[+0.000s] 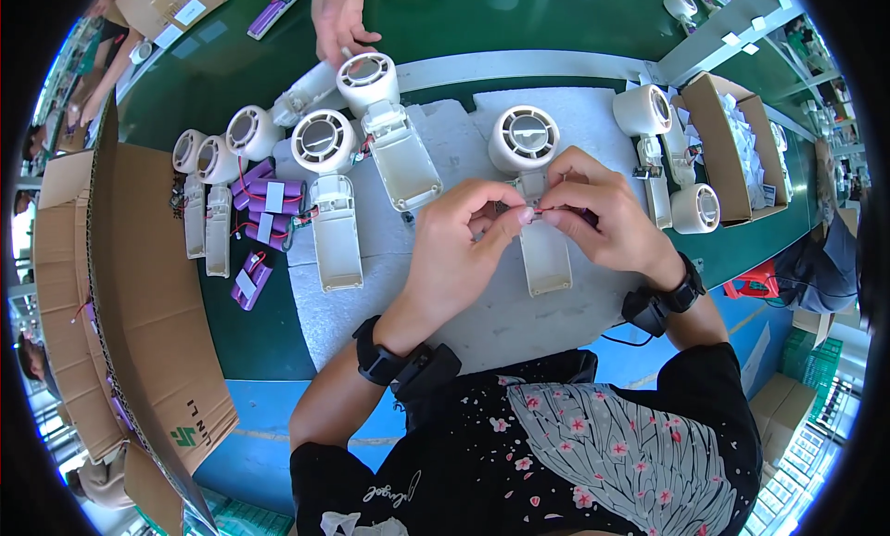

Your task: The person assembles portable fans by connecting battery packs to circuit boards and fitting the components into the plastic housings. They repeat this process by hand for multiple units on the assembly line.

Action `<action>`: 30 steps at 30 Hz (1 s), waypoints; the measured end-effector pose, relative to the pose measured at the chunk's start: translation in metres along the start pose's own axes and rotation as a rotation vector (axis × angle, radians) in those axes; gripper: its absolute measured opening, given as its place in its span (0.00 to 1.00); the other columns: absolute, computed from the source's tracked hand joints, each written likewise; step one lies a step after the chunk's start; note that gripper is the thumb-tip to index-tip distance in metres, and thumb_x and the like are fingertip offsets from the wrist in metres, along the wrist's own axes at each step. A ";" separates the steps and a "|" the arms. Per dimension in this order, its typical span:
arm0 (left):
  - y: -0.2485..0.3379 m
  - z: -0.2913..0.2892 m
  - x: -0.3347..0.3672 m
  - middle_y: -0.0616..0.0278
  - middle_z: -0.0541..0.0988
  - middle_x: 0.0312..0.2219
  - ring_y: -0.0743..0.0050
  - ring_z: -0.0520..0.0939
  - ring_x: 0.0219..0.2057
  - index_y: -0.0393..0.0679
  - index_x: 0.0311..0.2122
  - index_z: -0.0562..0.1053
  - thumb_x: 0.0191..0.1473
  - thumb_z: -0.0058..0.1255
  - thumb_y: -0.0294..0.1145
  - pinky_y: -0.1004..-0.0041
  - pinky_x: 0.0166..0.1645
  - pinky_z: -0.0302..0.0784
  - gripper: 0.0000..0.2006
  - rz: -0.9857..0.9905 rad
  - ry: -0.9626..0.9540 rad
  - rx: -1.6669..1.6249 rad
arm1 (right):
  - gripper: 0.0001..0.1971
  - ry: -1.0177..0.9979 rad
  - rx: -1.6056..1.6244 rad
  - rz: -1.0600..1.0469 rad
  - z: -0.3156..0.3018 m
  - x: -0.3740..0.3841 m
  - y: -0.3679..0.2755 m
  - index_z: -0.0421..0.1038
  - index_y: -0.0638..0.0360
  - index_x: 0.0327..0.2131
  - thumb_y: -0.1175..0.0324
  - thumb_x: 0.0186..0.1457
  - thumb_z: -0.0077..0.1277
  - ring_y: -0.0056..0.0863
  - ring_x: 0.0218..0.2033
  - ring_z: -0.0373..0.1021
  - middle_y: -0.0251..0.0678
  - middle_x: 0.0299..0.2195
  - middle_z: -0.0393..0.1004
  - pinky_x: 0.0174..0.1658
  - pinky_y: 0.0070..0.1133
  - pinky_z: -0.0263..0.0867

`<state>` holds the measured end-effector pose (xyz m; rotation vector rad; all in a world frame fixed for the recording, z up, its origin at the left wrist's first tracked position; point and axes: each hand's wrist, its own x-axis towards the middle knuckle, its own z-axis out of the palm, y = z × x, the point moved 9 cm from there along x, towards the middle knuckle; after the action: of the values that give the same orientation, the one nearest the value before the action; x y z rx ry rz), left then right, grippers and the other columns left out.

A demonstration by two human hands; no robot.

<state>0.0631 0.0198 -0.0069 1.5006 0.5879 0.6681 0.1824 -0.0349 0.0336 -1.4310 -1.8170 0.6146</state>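
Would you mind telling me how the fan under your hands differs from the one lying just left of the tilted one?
The fan under the hands has the left hand and right hand pinching thin wires at its neck; the left fan lies untouched. The first lies nearer the foam pad's middle, the other at its left edge. Both are white, round-headed, with open handles.

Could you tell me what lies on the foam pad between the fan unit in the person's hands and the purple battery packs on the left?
In the head view, two open white fan units lie between the held fan unit and the purple battery packs.
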 end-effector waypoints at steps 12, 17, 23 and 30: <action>-0.007 0.004 0.000 0.61 0.78 0.30 0.81 0.79 0.30 0.32 0.39 0.72 0.53 0.55 0.24 0.79 0.35 0.76 0.09 -0.152 -0.071 -0.065 | 0.07 0.018 0.044 0.042 -0.004 0.001 0.003 0.78 0.62 0.31 0.77 0.45 0.61 0.25 0.24 0.66 0.34 0.24 0.68 0.26 0.20 0.60; 0.000 0.003 0.000 0.62 0.78 0.35 0.81 0.78 0.34 0.34 0.44 0.71 0.52 0.54 0.19 0.79 0.41 0.76 0.13 -0.073 -0.089 -0.196 | 0.07 -0.047 0.042 0.105 -0.002 0.002 0.005 0.79 0.62 0.31 0.77 0.45 0.60 0.25 0.23 0.66 0.35 0.23 0.69 0.25 0.21 0.59; 0.001 0.003 0.000 0.61 0.78 0.36 0.80 0.79 0.36 0.36 0.47 0.71 0.50 0.54 0.15 0.78 0.44 0.76 0.17 -0.091 -0.084 -0.186 | 0.07 -0.067 0.031 0.077 0.000 0.002 0.003 0.79 0.62 0.32 0.77 0.46 0.59 0.25 0.22 0.65 0.36 0.22 0.69 0.24 0.21 0.59; -0.002 0.001 -0.001 0.60 0.78 0.36 0.78 0.80 0.39 0.36 0.46 0.69 0.50 0.55 0.16 0.78 0.44 0.77 0.17 -0.122 -0.050 -0.174 | 0.07 0.002 0.018 0.102 -0.003 -0.001 0.007 0.79 0.61 0.32 0.76 0.46 0.60 0.24 0.22 0.65 0.35 0.23 0.69 0.24 0.20 0.58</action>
<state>0.0632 0.0188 -0.0090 1.3056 0.5634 0.5706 0.1891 -0.0340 0.0306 -1.5192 -1.7404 0.6791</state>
